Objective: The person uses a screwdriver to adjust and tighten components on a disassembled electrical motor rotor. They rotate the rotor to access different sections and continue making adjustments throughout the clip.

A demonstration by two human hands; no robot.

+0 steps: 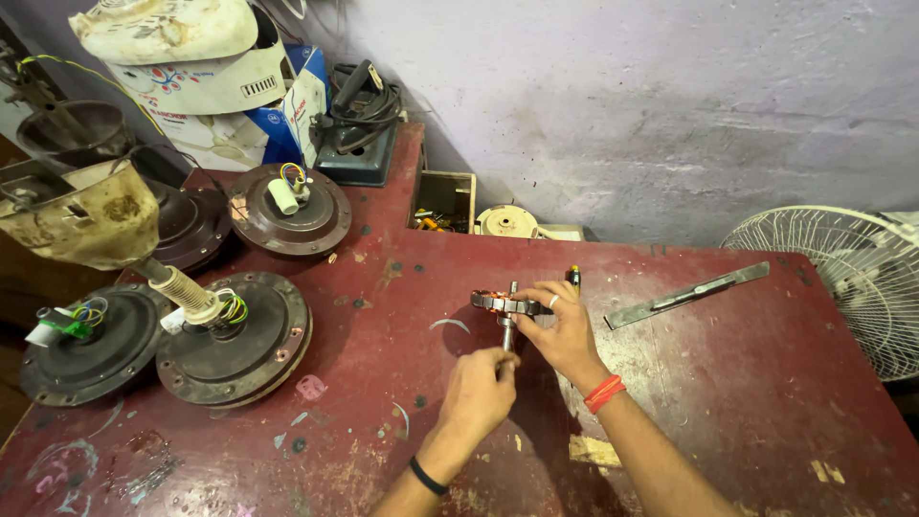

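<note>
A small motor rotor (496, 303), a flat metal core with copper windings on a steel shaft (506, 334), stands upright on the dark red workbench (728, 383). My right hand (567, 335), with a red thread at the wrist, grips the core from the right side. My left hand (481, 391), with a black band at the wrist, pinches the lower end of the shaft. A small tool with a black and yellow tip (573, 276) shows just behind my right fingers.
Several round ceiling fan motors (235, 337) with wire stubs lie at the left. A flat metal bar (685, 295) rests to the right of my hands. A white table fan guard (842, 278) stands at the right edge. Boxes, a cabled device (359, 129) and a parts tray (442, 201) line the wall.
</note>
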